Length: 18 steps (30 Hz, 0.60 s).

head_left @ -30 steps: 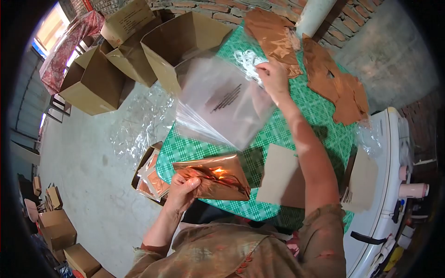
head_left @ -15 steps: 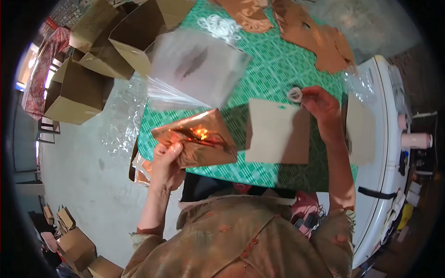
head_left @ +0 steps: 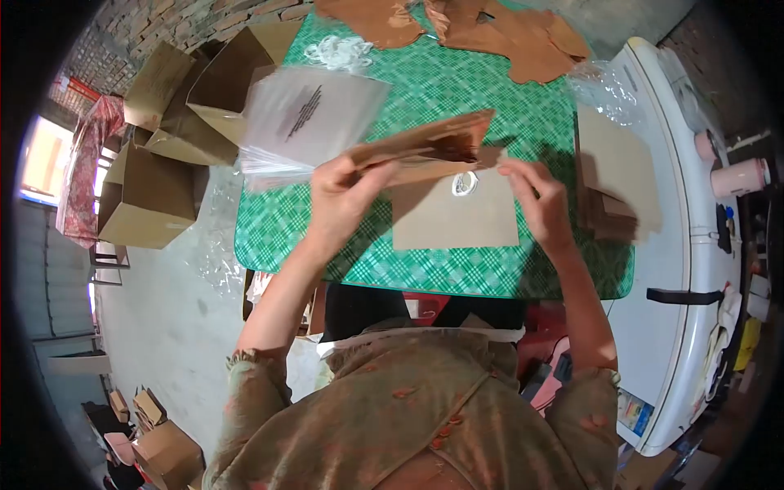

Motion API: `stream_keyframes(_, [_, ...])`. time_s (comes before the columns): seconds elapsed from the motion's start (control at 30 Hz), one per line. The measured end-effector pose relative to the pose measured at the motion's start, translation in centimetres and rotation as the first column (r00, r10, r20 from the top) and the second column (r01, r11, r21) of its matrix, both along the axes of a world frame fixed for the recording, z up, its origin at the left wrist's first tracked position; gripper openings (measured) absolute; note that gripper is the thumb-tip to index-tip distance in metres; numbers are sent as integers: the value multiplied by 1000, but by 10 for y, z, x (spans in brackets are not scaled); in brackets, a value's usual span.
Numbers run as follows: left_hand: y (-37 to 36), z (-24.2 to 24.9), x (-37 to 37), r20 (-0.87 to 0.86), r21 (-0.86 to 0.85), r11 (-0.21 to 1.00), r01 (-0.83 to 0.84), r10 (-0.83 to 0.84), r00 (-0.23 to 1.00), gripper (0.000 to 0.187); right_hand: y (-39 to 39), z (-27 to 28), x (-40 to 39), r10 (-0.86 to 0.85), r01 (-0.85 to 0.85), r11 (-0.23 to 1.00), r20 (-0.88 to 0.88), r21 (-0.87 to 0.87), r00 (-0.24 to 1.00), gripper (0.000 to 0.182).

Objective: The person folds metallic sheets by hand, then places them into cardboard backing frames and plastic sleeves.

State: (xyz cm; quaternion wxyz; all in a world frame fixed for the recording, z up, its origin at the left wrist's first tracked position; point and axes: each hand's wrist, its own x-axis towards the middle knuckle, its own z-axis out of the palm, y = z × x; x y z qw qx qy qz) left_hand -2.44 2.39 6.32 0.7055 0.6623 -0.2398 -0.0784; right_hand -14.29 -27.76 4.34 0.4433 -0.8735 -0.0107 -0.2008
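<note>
My left hand [head_left: 347, 192] grips the near-left end of a shiny copper-coloured foil pouch [head_left: 408, 145], which is held tilted above the table with its open-looking end to the right. Below it, a beige cardboard sheet [head_left: 453, 224] lies flat. A small white coiled ring [head_left: 465, 184] rests on that sheet. At the sheet's upper right corner, my right hand [head_left: 539, 196] has thumb and finger pinched together. Whether they hold the sheet's edge is not clear. The pouch hides the sheet's far part.
On the green checked table [head_left: 441, 90] lie a stack of clear plastic bags [head_left: 310, 114], white loops [head_left: 339, 53] and brown crumpled sheets [head_left: 523, 45]. More cardboard sheets [head_left: 625, 155] stand at right by a white appliance [head_left: 682, 212]. Open cartons [head_left: 155, 192] are at left.
My left hand has moved right and up, tilting the pouch over the cardboard sheet. The white ring has left my right hand and lies on the sheet. The view has shifted.
</note>
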Motion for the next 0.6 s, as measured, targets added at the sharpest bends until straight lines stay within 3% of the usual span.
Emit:
stream_keyframes(0.07, [-25, -11, 16, 393, 9, 992, 126, -120, 912, 24, -9, 2, 0, -20, 143, 869, -256, 473, 966, 31])
stream_keyframes(0.17, [-55, -19, 28, 648, 125, 971, 205, -236, 724, 30, -24, 12, 3, 226, 206, 539, -375, 817, 899, 42])
stream_keyframes(0.27, [-66, -16, 30, 726, 208, 940, 272, -335, 601, 30, -28, 1, 9, 225, 77, 615, -268, 785, 937, 49])
stream_keyframes(0.3, [-69, -18, 34, 744, 220, 928, 302, -360, 563, 33, -30, 0, 20, 147, 41, 803, -264, 595, 953, 48])
stream_keyframes(0.4, [-60, -21, 39, 744, 345, 892, 291, -449, 495, 37, -28, 5, 21, 107, 145, 846, -430, 513, 896, 44])
stream_keyframes(0.43, [-57, -27, 40, 736, 369, 883, 289, -468, 490, 42, -28, -1, 22, 148, 139, 778, -394, 612, 907, 41])
stream_keyframes(0.6, [-40, -43, 44, 665, 529, 794, 300, -607, 435, 48, -27, -16, 30, 177, 72, 865, -435, 497, 883, 40])
